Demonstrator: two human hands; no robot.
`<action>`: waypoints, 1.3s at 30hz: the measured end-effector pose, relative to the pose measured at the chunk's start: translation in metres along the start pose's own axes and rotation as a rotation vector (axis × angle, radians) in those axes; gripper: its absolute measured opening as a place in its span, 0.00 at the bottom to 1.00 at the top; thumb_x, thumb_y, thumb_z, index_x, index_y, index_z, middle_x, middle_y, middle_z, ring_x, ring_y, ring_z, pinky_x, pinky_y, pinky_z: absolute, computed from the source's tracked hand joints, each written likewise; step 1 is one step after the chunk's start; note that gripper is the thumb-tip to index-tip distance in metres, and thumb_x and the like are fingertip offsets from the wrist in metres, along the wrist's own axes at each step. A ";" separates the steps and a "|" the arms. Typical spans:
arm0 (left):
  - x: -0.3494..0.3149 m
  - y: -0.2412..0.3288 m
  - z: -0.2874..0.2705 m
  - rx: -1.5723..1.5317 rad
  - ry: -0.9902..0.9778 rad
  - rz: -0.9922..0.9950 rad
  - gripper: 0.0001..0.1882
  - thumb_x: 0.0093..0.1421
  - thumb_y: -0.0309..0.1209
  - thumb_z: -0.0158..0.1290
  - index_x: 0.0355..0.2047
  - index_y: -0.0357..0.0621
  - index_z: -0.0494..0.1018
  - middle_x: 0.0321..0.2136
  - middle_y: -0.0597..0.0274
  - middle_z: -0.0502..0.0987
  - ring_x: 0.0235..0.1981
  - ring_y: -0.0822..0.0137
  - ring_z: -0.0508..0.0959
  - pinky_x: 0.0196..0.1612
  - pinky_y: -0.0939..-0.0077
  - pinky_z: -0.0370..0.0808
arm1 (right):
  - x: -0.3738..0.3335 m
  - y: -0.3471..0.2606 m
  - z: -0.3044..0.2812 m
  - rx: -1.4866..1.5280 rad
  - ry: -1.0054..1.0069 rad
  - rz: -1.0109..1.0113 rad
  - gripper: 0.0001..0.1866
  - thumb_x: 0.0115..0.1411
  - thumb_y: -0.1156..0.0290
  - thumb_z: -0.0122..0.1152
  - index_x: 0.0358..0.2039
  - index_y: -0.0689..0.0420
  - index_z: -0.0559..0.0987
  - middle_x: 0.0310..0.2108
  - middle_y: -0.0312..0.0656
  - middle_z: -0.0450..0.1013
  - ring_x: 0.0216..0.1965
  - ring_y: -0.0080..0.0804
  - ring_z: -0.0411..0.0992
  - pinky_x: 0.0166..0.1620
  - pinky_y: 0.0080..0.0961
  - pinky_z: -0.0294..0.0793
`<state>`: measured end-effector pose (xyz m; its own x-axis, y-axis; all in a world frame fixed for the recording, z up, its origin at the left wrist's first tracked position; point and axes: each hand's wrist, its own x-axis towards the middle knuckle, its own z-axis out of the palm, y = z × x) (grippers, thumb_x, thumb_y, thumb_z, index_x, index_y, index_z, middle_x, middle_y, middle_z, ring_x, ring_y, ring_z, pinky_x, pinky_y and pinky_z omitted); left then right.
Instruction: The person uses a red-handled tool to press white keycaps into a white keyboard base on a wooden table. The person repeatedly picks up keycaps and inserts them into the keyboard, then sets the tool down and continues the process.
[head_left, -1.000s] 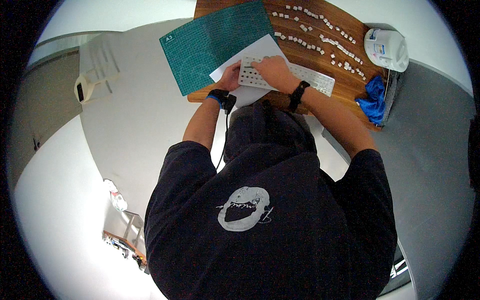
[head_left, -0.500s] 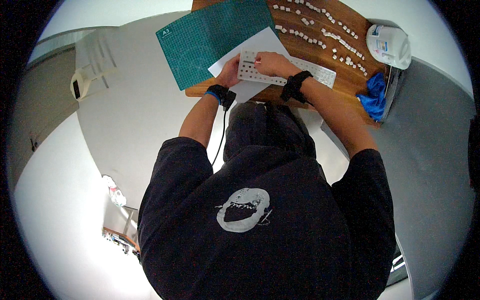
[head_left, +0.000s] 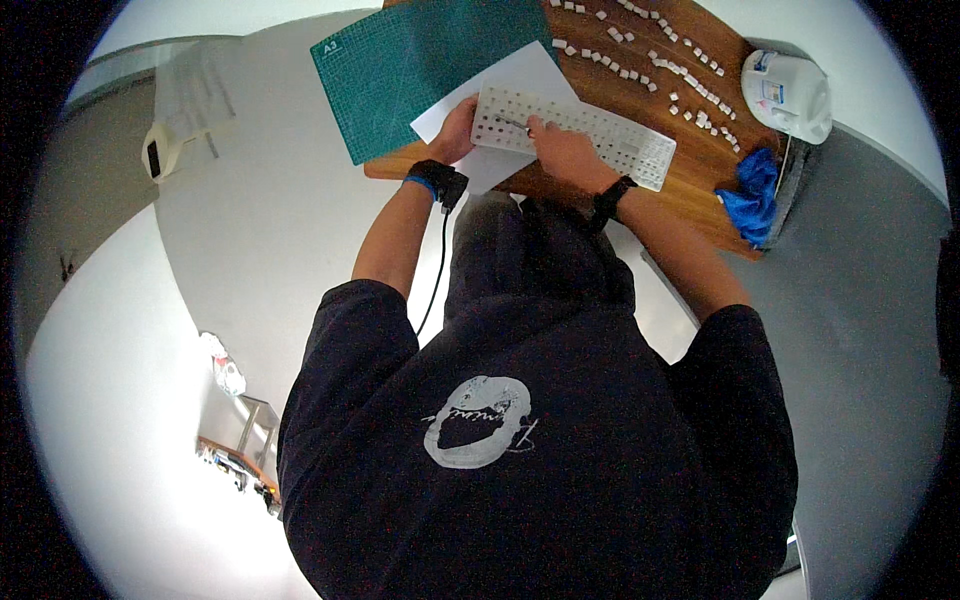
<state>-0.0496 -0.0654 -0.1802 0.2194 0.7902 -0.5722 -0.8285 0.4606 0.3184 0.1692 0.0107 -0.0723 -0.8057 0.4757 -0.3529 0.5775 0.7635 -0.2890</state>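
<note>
A white keyboard with its keycaps off [head_left: 610, 130] lies at a slant over white paper [head_left: 535, 65]; rows of small dark marks run across it. My left hand [head_left: 458, 132] grips the keyboard's left end, its fingers partly hidden at the edge. Over the left half of the keyboard, my right hand [head_left: 570, 155] pinches a thin grey metal tool [head_left: 511, 122] whose tip points left and lies close to the keyboard's surface. Whether the tip touches it, I cannot tell. Several white keycaps [head_left: 603, 62] are set out in rows beyond the keyboard.
A green cutting mat [head_left: 400, 85] lies under the paper on the wooden table [head_left: 690, 205]. At the right edge stand a white plastic tub [head_left: 790, 97] and a crumpled blue cloth [head_left: 752, 200]. A black cable [head_left: 436, 280] hangs from my left wrist.
My right hand has shifted right and slightly nearer me, uncovering more of the keyboard and the thin tool. My left hand keeps its hold on the left end.
</note>
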 end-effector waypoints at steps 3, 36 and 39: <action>0.009 -0.012 -0.020 0.357 0.127 0.228 0.22 0.72 0.41 0.38 0.58 0.41 0.68 0.51 0.60 0.75 0.51 0.66 0.74 0.58 0.67 0.69 | 0.004 0.007 0.002 0.068 -0.018 -0.017 0.21 0.65 0.67 0.48 0.58 0.59 0.65 0.28 0.52 0.77 0.25 0.52 0.78 0.28 0.47 0.78; -0.004 -0.024 -0.005 0.464 0.399 0.276 0.24 0.72 0.44 0.43 0.63 0.47 0.66 0.48 0.66 0.75 0.45 0.72 0.73 0.46 0.73 0.72 | 0.052 -0.044 -0.045 0.168 -0.196 0.100 0.17 0.61 0.67 0.50 0.48 0.63 0.73 0.36 0.58 0.79 0.38 0.56 0.79 0.43 0.50 0.77; -0.001 -0.025 -0.008 0.435 0.250 0.405 0.25 0.72 0.43 0.44 0.63 0.43 0.65 0.51 0.63 0.74 0.49 0.69 0.73 0.53 0.72 0.70 | 0.042 -0.060 -0.032 0.093 -0.010 0.045 0.14 0.62 0.69 0.50 0.46 0.61 0.74 0.33 0.53 0.79 0.37 0.52 0.79 0.40 0.49 0.78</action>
<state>-0.0335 -0.0807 -0.1940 -0.2369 0.8419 -0.4849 -0.5246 0.3092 0.7932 0.0964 -0.0009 -0.0410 -0.7774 0.5039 -0.3764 0.6233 0.6974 -0.3538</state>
